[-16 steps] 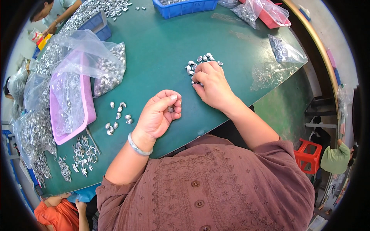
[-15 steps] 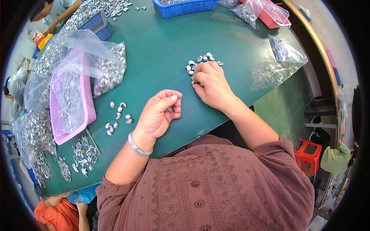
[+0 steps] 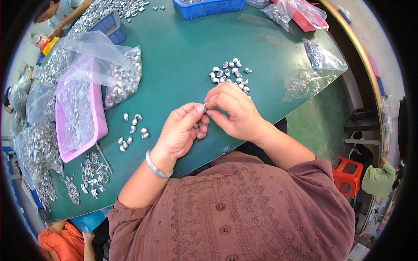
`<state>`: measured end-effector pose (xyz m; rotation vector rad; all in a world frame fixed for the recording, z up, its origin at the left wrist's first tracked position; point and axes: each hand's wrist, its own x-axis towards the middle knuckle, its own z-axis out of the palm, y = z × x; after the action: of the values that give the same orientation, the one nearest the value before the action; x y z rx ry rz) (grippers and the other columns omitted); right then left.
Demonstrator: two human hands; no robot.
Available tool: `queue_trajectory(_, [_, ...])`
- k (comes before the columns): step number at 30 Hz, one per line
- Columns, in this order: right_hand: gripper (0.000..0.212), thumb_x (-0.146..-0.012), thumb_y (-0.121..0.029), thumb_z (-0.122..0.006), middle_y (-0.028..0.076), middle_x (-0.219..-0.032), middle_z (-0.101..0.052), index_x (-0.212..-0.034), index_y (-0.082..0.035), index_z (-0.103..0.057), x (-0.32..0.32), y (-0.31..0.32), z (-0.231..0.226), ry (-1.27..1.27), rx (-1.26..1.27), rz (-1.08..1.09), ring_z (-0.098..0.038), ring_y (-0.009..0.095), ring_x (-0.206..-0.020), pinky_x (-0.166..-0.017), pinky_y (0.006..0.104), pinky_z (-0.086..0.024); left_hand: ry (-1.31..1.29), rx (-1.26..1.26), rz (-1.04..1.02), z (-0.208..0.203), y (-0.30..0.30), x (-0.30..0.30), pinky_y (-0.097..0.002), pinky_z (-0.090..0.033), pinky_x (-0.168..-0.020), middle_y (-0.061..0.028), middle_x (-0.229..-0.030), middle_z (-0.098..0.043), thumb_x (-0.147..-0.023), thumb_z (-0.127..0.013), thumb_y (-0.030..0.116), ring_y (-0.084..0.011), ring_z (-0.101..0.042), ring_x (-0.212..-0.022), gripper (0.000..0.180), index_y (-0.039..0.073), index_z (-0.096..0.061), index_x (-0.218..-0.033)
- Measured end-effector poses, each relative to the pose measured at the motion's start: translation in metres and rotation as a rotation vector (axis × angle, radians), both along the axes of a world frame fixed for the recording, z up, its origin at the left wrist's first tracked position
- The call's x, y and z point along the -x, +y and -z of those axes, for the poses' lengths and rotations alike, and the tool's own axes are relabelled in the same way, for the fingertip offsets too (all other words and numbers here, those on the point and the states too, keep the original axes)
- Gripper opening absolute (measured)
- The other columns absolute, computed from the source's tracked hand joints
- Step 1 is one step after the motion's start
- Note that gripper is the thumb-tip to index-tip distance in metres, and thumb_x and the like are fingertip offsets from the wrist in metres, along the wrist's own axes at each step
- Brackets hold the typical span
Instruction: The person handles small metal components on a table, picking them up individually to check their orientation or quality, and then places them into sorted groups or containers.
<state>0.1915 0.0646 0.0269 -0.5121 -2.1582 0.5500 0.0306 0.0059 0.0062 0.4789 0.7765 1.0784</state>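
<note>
My left hand [image 3: 179, 129], with a pale bangle [image 3: 157, 165] at its wrist, is closed with thumb and forefinger together. Its curled fingers also hold a rounded silver metal piece [image 3: 196, 125]. My right hand [image 3: 238, 112] meets it at the fingertips, pinching a small silver metal piece [image 3: 205, 107] mostly hidden between both hands. Just beyond my right hand lies a loose cluster of silver teardrop-shaped pieces [image 3: 225, 65], some showing hollow backs. A smaller group of similar pieces [image 3: 133, 122] rests left of my left hand.
On the green table [image 3: 174, 56], a pink-purple basket [image 3: 102, 117] and bags of silver parts [image 3: 126, 78] crowd the left side. Ring-shaped parts [image 3: 96, 172] lie nearer me. Blue bins [image 3: 209, 9] and a red basket [image 3: 305, 19] stand farther off. Co-workers sit around.
My right hand has come from the cluster leftward and nearer to me, bringing its fingertips against my left hand's. More of the cluster now shows.
</note>
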Motion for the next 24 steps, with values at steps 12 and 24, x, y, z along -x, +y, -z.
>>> queue_trajectory(12, [0.016,-0.071,-0.002,-0.065,0.006,-0.078,-0.055,-0.083,-0.003,-0.056,-0.006,-0.007,0.001,0.111,0.341,0.031,-0.054,0.017,-0.07,-0.06,0.0268,-0.043,-0.095,-0.037,0.061,-0.002,0.001,0.002,-0.0188,-0.041,-0.054,-0.0019,-0.079,-0.058,-0.087,-0.053,0.017,-0.0081,-0.051,-0.064,0.016,0.004,-0.056,-0.095])
queue_trajectory(24, [0.011,-0.07,0.002,-0.064,0.004,-0.074,-0.055,-0.078,-0.004,-0.059,-0.008,-0.012,0.002,0.152,0.358,0.024,-0.053,0.016,-0.067,-0.059,0.0263,-0.042,-0.088,-0.117,-0.015,0.004,0.0,0.0,-0.0214,-0.046,-0.062,-0.0059,-0.092,-0.061,-0.086,-0.054,0.008,-0.0102,-0.056,-0.072,0.024,0.001,-0.054,-0.108])
